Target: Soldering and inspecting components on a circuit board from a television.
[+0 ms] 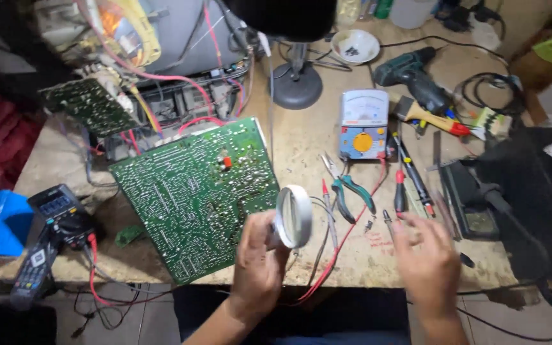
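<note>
Circuit board [196,195] lies left of pliers [347,186]; analog meter [363,124] behind pliers; digital multimeter [59,211] far left.

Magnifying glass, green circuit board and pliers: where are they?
magnifying glass [293,216], head view, middle of the lens
green circuit board [193,191], head view, middle of the solder side
pliers [351,190], head view, green handle

Left hand [258,255] raised with fingers curled shut in a grip, forearm angled up from below; right hand [426,259] open, fingers spread, palm down.
</note>
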